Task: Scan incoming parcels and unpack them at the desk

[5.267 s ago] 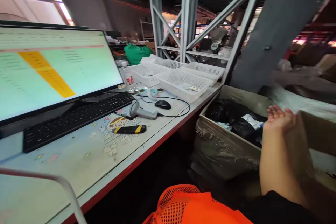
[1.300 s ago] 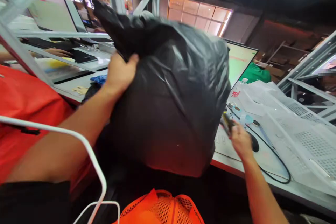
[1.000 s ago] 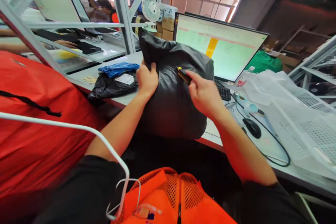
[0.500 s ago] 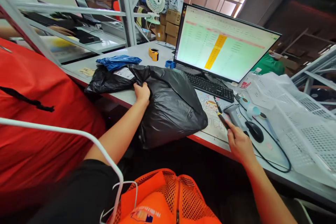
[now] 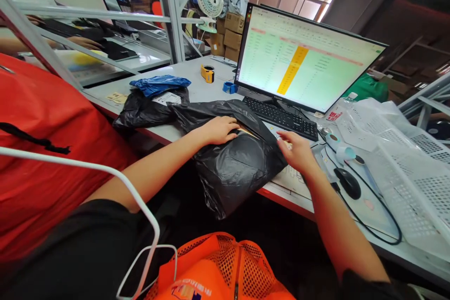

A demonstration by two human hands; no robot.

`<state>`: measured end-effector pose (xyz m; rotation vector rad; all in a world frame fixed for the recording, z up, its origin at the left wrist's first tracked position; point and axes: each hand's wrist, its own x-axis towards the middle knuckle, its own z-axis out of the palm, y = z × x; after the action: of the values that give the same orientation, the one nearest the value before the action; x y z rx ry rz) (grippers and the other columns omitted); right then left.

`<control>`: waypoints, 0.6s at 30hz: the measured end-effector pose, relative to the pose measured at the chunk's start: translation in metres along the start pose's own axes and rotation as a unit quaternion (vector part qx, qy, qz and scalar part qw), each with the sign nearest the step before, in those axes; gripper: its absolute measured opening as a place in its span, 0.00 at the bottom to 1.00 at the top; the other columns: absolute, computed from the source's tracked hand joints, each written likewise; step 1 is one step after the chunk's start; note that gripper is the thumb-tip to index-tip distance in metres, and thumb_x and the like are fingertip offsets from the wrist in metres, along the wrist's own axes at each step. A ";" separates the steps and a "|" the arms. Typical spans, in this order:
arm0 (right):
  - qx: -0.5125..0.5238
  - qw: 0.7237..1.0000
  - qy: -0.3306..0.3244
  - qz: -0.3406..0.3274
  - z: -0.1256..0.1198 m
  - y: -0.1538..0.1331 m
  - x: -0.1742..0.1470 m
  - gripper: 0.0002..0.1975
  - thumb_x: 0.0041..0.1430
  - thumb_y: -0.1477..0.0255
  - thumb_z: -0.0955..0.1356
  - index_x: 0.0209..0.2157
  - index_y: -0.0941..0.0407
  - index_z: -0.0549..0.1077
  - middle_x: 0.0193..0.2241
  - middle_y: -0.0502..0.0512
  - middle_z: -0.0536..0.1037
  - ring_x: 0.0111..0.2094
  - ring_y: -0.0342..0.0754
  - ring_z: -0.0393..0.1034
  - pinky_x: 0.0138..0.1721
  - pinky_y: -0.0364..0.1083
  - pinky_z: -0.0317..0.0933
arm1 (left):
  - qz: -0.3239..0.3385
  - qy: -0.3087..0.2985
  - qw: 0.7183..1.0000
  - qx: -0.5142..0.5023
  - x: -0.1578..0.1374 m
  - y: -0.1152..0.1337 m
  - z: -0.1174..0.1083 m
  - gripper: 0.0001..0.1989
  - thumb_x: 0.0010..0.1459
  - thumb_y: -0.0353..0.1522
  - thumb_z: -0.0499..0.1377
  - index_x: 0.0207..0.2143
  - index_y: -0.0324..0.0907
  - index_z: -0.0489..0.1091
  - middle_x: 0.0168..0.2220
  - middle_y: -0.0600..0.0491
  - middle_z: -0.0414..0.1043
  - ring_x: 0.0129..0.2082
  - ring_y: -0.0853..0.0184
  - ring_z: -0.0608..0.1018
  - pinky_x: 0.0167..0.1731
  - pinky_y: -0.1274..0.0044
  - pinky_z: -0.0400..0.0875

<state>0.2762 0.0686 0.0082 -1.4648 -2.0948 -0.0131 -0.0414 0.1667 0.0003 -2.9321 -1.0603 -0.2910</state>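
1. Left of frame: we see a red sack (image 5: 52, 159);
2. Centre: the left hand (image 5: 222, 130) lies by the slit in a large black bag (image 5: 237, 164) overhanging the table (image 5: 214, 93); we cannot tell whether that hand's grip pinches anything;
3. Right of centre: the right hand (image 5: 298, 151) is at the bag's right edge; we cannot tell its grip either.

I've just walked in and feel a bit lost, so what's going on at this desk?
A person in an orange mesh vest has both bare hands at a black plastic bag that overhangs the front of the desk. The left hand lies on top, fingers at an opening; the right hand is at the bag's right edge. Behind it are a keyboard and a lit monitor.
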 end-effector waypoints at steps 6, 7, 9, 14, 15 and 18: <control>0.027 0.990 -0.133 -0.036 0.072 -0.043 0.075 0.23 0.71 0.71 0.64 0.64 0.59 0.74 0.63 0.64 0.74 0.64 0.55 0.68 0.68 0.55 0.59 | -0.004 0.074 0.996 0.043 -0.013 0.005 0.031 0.19 0.72 0.37 0.54 0.56 0.35 0.75 0.55 0.39 0.74 0.55 0.51 0.74 0.58 0.63 0.68; 0.014 0.989 -0.147 -0.020 0.082 -0.043 0.080 0.24 0.72 0.70 0.65 0.65 0.58 0.72 0.66 0.66 0.71 0.67 0.57 0.65 0.69 0.57 0.57 | -0.005 0.085 0.995 0.048 -0.016 0.006 0.035 0.18 0.72 0.37 0.54 0.54 0.34 0.75 0.53 0.39 0.75 0.54 0.51 0.74 0.56 0.63 0.69; -0.004 0.985 -0.174 0.007 0.094 -0.041 0.085 0.26 0.72 0.67 0.66 0.68 0.57 0.70 0.69 0.67 0.66 0.69 0.59 0.62 0.69 0.59 0.57 | -0.006 0.105 0.993 0.059 -0.019 0.008 0.040 0.15 0.72 0.35 0.54 0.50 0.34 0.75 0.50 0.39 0.76 0.50 0.51 0.74 0.52 0.63 0.69; 0.001 0.977 -0.215 0.002 0.100 -0.031 0.084 0.32 0.71 0.61 0.69 0.70 0.60 0.66 0.68 0.69 0.67 0.69 0.57 0.63 0.69 0.52 0.57 | 0.048 0.188 0.978 0.072 -0.021 0.014 0.049 0.14 0.73 0.31 0.50 0.41 0.37 0.74 0.41 0.43 0.76 0.44 0.54 0.73 0.46 0.64 0.67; -0.007 0.976 -0.219 0.003 0.099 -0.032 0.083 0.33 0.70 0.60 0.69 0.70 0.61 0.66 0.68 0.68 0.68 0.68 0.57 0.64 0.68 0.52 0.58 | 0.064 0.211 0.973 0.066 -0.022 0.017 0.050 0.14 0.73 0.31 0.49 0.39 0.38 0.73 0.40 0.43 0.76 0.44 0.55 0.73 0.46 0.65 0.68; -0.059 0.972 -0.228 0.024 0.095 -0.043 0.082 0.33 0.71 0.58 0.67 0.70 0.60 0.65 0.65 0.69 0.72 0.63 0.59 0.70 0.63 0.52 0.63 | 0.114 0.281 0.953 0.005 -0.025 0.033 0.053 0.15 0.71 0.30 0.48 0.31 0.42 0.68 0.33 0.46 0.73 0.40 0.58 0.73 0.45 0.67 0.69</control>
<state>0.1775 0.1532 -0.0203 -1.7158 -2.4517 0.2430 -0.0301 0.1297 -0.0543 -2.6519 -0.6305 -1.0233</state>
